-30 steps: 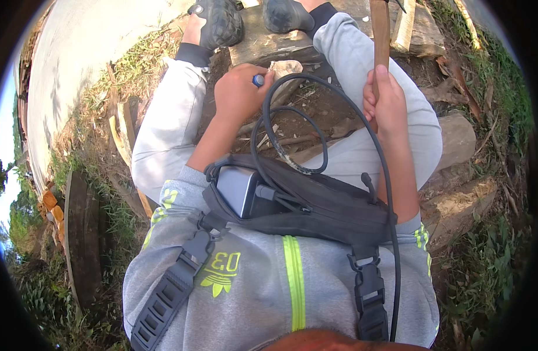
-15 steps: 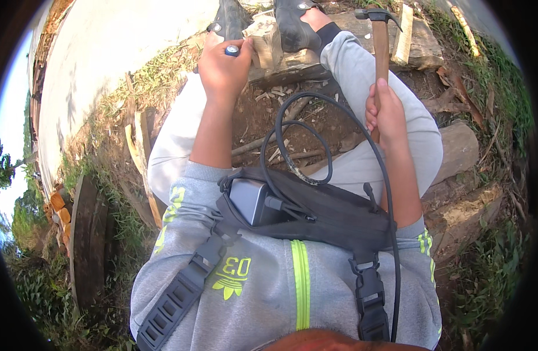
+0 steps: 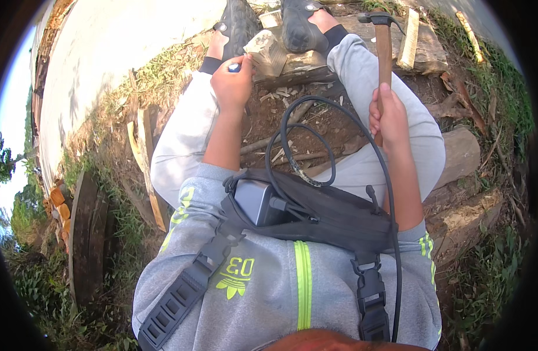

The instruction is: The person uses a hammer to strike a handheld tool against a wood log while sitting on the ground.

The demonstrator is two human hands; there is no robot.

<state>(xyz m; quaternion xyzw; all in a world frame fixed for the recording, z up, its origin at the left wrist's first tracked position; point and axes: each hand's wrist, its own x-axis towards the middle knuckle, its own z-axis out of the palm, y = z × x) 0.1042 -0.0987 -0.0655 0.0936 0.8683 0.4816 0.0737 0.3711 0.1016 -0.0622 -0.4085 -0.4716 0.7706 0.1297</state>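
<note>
I sit on the ground with my legs stretched out and my dark shoes [image 3: 301,23] against a flat stone. My right hand [image 3: 388,114] grips the wooden handle of a hammer [image 3: 383,41], whose metal head is raised above the stone. My left hand [image 3: 232,85] is closed around a small blue-tipped tool [image 3: 234,68] and set against a pale chunk of wood or stone [image 3: 267,52] that lies between my feet. Chips lie scattered on the dirt between my legs.
A black chest pouch [image 3: 315,213] with a grey box and a looping black cable [image 3: 315,146] hangs on my front. A wooden strip [image 3: 409,38] lies on the flat stone [image 3: 432,44]. Planks [image 3: 146,164] and grass are on my left, stones [image 3: 462,155] on my right.
My left hand has reached forward from near my lap to the pale chunk by my feet. The hammer in my right hand has come more upright, its head now in view.
</note>
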